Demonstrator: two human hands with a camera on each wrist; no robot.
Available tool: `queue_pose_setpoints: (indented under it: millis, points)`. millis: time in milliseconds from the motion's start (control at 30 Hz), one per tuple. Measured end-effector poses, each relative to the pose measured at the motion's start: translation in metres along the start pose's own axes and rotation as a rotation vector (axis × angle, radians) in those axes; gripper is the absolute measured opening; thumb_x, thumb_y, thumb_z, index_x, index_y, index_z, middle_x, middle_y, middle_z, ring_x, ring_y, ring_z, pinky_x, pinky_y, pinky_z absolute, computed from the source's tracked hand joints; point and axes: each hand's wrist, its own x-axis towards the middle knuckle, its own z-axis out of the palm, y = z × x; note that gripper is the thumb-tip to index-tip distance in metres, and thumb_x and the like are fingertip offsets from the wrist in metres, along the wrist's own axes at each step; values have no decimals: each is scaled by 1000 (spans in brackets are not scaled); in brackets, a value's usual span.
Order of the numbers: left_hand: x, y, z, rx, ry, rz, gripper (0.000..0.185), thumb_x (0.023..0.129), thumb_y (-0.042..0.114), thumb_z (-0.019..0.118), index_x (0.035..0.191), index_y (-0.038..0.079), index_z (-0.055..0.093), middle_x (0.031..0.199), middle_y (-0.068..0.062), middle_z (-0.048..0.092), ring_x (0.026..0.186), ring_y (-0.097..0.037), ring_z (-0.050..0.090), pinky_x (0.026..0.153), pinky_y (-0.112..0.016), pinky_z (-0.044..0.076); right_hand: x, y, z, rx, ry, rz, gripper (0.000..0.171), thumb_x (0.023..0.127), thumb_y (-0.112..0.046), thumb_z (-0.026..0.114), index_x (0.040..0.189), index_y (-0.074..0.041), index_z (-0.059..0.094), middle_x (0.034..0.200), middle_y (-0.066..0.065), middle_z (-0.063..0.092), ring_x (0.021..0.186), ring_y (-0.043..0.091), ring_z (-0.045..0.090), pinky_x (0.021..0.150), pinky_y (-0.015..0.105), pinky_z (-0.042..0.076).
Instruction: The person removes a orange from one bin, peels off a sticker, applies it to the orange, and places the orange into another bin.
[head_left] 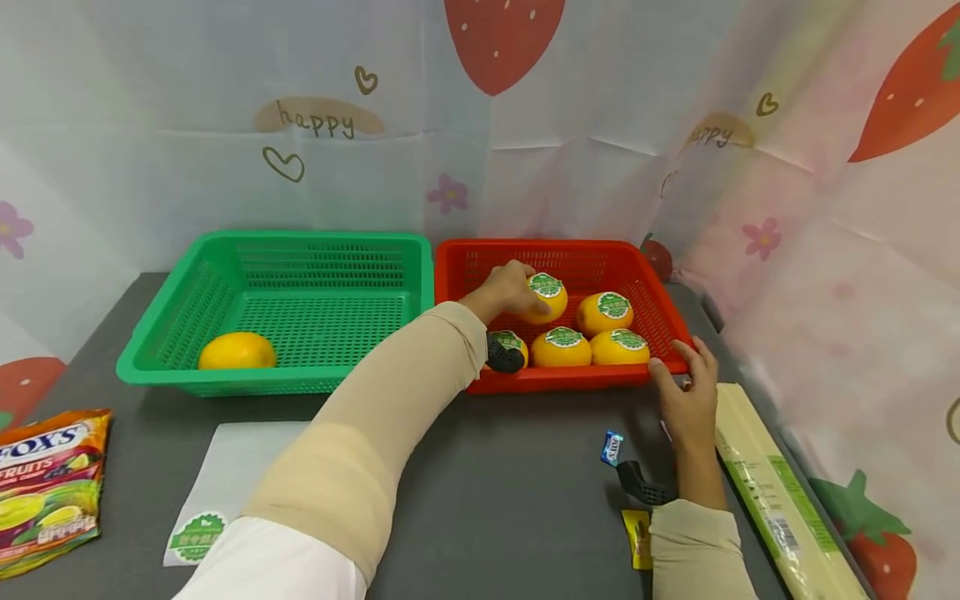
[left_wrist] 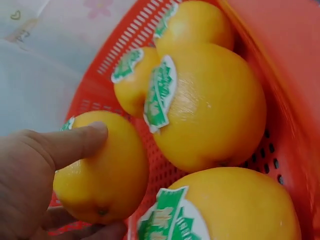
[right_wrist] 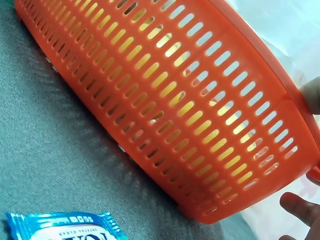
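Reaching into the red basket (head_left: 667, 321), the left hand (head_left: 510, 287) is curled round one orange (head_left: 550, 298) at the back of the pile, thumb laid over its top and fingers tucked beneath, as is shown closely in the left wrist view (left_wrist: 100, 170). Four more labelled oranges (head_left: 592, 333) are left beside it in the same basket, touching one another. The red basket is steadied at its near right corner by the right hand (head_left: 693, 392), whose fingers are hooked over the rim. A single orange (head_left: 237, 351) is already lying in the green basket (head_left: 187, 287), which stands just beside the red one on the worktop (head_left: 487, 483). The step in hand is judged to be the grasping of a fruit for transfer. For the next move, a firm grip and a lift clear of the neighbouring fruit and the basket wall would be called for, then a carry leftward.
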Motion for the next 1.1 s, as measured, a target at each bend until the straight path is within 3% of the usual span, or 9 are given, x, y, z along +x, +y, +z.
queue_pose_setpoints:
  millis: [300,500,667,733,867,1000,1100]
  points:
    - [-5,-15,9,18,-40,-59,74,75,28,81,141,16,51,116,-12,49,104,-23,44,79,-31,49,-5,-5,9,12,-21,-19,50,93,-27,63,136,-5,53,153,-1,28,134,25,32,98,50,32]
    - [-6,-15,6,-91,-58,-52,68,81,19,78,142,11,49,124,-12,56,112,-26,49,91,-33,45,-6,-8,11,30,-26,-28,50,93,-25,64,137,-4,52,153,3,27,134,28,31,99,52,31]
    - [-11,-12,-3,-40,-34,5,69,86,26,73,146,10,44,140,-10,49,125,-29,43,98,-36,41,-6,-7,13,34,-23,-19,51,92,-27,64,136,-4,52,153,3,27,135,27,30,101,53,30]
    - [-20,-9,-12,-28,-4,40,69,88,29,71,147,11,42,142,-10,48,127,-29,42,98,-36,41,-5,-6,13,25,-24,-18,52,93,-29,64,137,-5,52,153,1,26,135,26,30,101,52,30]
    - [-48,0,-32,-93,71,110,66,89,35,70,147,18,44,140,-9,49,126,-29,42,96,-40,42,-4,-6,11,32,-23,-28,50,93,-28,63,136,-4,53,152,1,27,133,26,31,98,51,30]
    - [-87,1,-54,-126,153,202,63,88,42,68,145,25,47,143,-4,46,128,-26,41,97,-44,40,-4,-5,5,26,-15,-17,49,93,-28,62,135,-5,53,152,1,27,133,26,31,98,51,29]
    - [-121,-8,-71,-128,232,290,62,88,43,67,144,24,49,147,-2,40,133,-25,35,101,-48,35,-4,-5,1,10,-18,2,51,93,-30,62,137,-6,52,153,0,26,135,26,29,101,52,29]
